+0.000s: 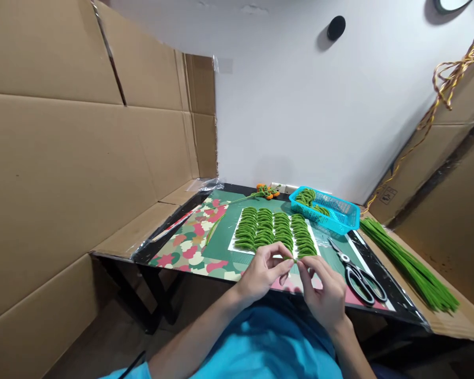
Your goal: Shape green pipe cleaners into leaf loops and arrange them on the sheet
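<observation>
My left hand (pixel 265 271) and my right hand (pixel 324 287) meet at the table's front edge, fingertips pinched close together. Between them is a short green pipe cleaner piece (pixel 295 260), mostly covered by the fingers. Just beyond the hands, curved green pipe cleaner leaves (pixel 265 223) lie in several neat columns on a white sheet (pixel 237 239). Black-handled scissors (pixel 359 276) rest to the right of my right hand, blades pointing away from me.
A blue basket (pixel 349 221) at the back right holds more green pieces. Long green pipe cleaners (pixel 411 263) lie bundled on cardboard at right. Orange flowers on a green stem (pixel 267 191) lie at the back. Cardboard walls (pixel 82 158) stand left and right; a white wall (pixel 292 105) is behind.
</observation>
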`<action>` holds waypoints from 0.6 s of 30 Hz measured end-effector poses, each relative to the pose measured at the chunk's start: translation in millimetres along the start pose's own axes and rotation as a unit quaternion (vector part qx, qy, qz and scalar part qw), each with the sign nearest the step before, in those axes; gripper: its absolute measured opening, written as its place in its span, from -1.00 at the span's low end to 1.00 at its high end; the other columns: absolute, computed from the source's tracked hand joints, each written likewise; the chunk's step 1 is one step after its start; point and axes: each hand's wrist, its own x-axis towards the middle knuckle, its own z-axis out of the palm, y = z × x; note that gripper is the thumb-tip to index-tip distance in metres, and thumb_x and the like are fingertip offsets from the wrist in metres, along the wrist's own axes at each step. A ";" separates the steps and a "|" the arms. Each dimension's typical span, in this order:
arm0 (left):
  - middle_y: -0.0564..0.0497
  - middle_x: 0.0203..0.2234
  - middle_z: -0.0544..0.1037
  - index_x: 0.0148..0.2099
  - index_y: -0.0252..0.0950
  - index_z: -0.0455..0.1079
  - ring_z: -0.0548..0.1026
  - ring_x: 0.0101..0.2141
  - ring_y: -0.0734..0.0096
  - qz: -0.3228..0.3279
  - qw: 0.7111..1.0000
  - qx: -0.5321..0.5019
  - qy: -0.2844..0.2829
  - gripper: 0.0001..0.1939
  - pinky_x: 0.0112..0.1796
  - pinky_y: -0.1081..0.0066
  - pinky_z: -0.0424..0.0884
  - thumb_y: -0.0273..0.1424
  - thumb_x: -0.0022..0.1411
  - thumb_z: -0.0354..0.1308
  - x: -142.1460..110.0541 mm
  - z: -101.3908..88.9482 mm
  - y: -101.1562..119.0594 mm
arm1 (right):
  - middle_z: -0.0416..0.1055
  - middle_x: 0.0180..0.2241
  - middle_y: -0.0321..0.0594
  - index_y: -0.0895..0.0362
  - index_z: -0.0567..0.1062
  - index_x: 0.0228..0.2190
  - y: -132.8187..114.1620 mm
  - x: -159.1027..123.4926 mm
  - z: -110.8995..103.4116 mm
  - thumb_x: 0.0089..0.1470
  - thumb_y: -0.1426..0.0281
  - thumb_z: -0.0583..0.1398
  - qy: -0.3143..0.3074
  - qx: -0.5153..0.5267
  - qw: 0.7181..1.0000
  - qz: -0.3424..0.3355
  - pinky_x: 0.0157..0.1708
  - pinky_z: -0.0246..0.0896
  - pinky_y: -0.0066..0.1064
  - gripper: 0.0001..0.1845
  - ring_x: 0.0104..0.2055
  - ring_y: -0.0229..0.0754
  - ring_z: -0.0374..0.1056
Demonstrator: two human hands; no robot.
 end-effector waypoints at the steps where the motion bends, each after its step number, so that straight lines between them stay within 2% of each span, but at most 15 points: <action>1: 0.09 -0.49 0.43 -0.19 -0.29 0.47 0.41 -0.49 0.44 0.035 0.997 0.064 0.014 -0.73 -0.40 0.44 0.31 -0.17 0.37 0.31 -1.0 -1.1 0.1 | 0.55 -0.42 -0.22 0.11 0.57 -0.26 -3.8 0.2 2.6 0.37 0.40 0.23 -0.006 0.056 0.996 0.075 -0.46 0.42 -0.45 -0.87 -0.48 -0.23 0.48; 3: 0.00 -0.40 0.53 -0.17 -0.26 0.52 0.48 -0.36 0.33 0.117 0.969 0.216 0.016 -0.84 -0.27 0.37 0.35 -0.31 0.45 0.18 -2.8 -5.9 0.6 | 0.43 -0.53 -0.30 0.13 0.55 -0.33 -9.3 -0.1 6.8 0.37 0.24 0.26 -0.029 0.191 0.955 0.223 -0.59 0.31 -0.47 -0.74 -0.58 -0.27 0.34; 5: -0.07 -0.31 0.60 -0.15 -0.23 0.55 0.51 -0.25 0.24 0.194 0.920 0.338 -0.025 -0.81 -0.15 0.30 0.33 -0.45 0.45 0.10 -3.7 -12.7 1.6 | 0.33 -0.59 -0.37 0.14 0.53 -0.37 -11.9 -0.2 9.0 0.30 0.10 0.30 -0.066 0.324 0.878 0.346 -0.72 0.11 -0.50 -0.63 -0.67 -0.32 0.18; 7: -0.11 -0.25 0.63 -0.09 -0.22 0.57 0.53 -0.22 0.21 0.234 0.889 0.387 -0.072 -0.75 -0.11 0.27 0.31 -0.51 0.44 0.05 -3.8 -18.0 2.7 | 0.28 -0.59 -0.40 0.15 0.50 -0.40 -12.5 0.4 9.4 0.21 0.02 0.35 -0.102 0.412 0.800 0.424 -0.79 -0.05 -0.53 -0.56 -0.71 -0.37 0.07; 8: -0.12 -0.23 0.63 -0.08 -0.22 0.57 0.53 -0.21 0.20 0.239 0.888 0.385 -0.078 -0.74 -0.10 0.27 0.32 -0.51 0.45 0.04 -3.8 -19.2 3.3 | 0.28 -0.58 -0.39 0.15 0.49 -0.40 -12.6 0.9 9.2 0.19 0.01 0.36 -0.108 0.430 0.779 0.443 -0.80 -0.08 -0.54 -0.55 -0.71 -0.38 0.05; 9: -0.12 -0.22 0.63 -0.07 -0.22 0.56 0.53 -0.19 0.20 0.235 0.895 0.372 -0.069 -0.75 -0.10 0.28 0.33 -0.49 0.46 0.04 -3.7 -19.1 3.8 | 0.29 -0.57 -0.39 0.15 0.49 -0.39 -12.7 1.4 8.8 0.19 0.02 0.36 -0.103 0.432 0.779 0.444 -0.79 -0.07 -0.55 -0.56 -0.70 -0.38 0.07; 10: -0.11 -0.22 0.62 -0.08 -0.23 0.55 0.52 -0.19 0.22 0.220 0.909 0.350 -0.050 -0.78 -0.12 0.30 0.34 -0.46 0.48 0.06 -3.6 -17.9 4.3 | 0.30 -0.57 -0.39 0.15 0.50 -0.37 -12.8 1.9 8.3 0.22 0.05 0.36 -0.087 0.416 0.798 0.427 -0.78 -0.01 -0.55 -0.59 -0.69 -0.37 0.10; 12: -0.06 -0.26 0.58 -0.07 -0.24 0.53 0.50 -0.26 0.29 0.159 0.947 0.280 -0.010 -0.83 -0.20 0.37 0.36 -0.33 0.50 0.12 -3.5 -13.3 4.6 | 0.36 -0.57 -0.37 0.14 0.54 -0.32 -12.5 2.4 7.2 0.30 0.14 0.32 -0.041 0.334 0.874 0.351 -0.71 0.15 -0.53 -0.69 -0.65 -0.33 0.23; 14: 0.02 -0.36 0.52 -0.10 -0.27 0.48 0.45 -0.39 0.39 0.078 0.980 0.181 0.000 -0.75 -0.32 0.42 0.36 -0.19 0.49 0.16 -3.0 -8.2 3.2 | 0.46 -0.50 -0.31 0.12 0.57 -0.28 -10.6 2.2 5.7 0.36 0.29 0.28 -0.017 0.213 0.949 0.230 -0.56 0.34 -0.50 -0.82 -0.54 -0.27 0.39; 15: 0.06 -0.42 0.47 -0.14 -0.28 0.46 0.41 -0.45 0.44 0.041 0.991 0.130 -0.007 -0.69 -0.37 0.44 0.35 -0.12 0.49 0.15 -2.4 -6.2 1.7 | 0.52 -0.44 -0.27 0.11 0.58 -0.25 -8.8 1.6 4.9 0.37 0.37 0.26 -0.016 0.152 0.975 0.163 -0.47 0.42 -0.47 -0.88 -0.47 -0.24 0.46; 16: 0.09 -0.49 0.42 -0.20 -0.29 0.43 0.38 -0.50 0.47 0.011 0.996 0.081 -0.017 -0.62 -0.43 0.46 0.33 -0.06 0.48 0.15 -1.7 -4.6 -0.3 | 0.56 -0.37 -0.22 0.10 0.59 -0.22 -6.4 0.7 4.2 0.37 0.44 0.24 -0.016 0.098 0.991 0.094 -0.38 0.47 -0.45 -0.90 -0.40 -0.21 0.52; 18: 0.13 -0.58 0.36 -0.30 -0.29 0.37 0.35 -0.58 0.51 -0.029 0.999 0.012 -0.027 -0.53 -0.51 0.49 0.29 0.03 0.42 0.18 0.3 -2.8 -5.3 | 0.61 -0.26 -0.15 0.10 0.60 -0.12 -0.2 -1.8 2.9 0.35 0.55 0.23 -0.018 0.010 0.999 -0.030 -0.26 0.52 -0.41 -0.82 -0.28 -0.16 0.59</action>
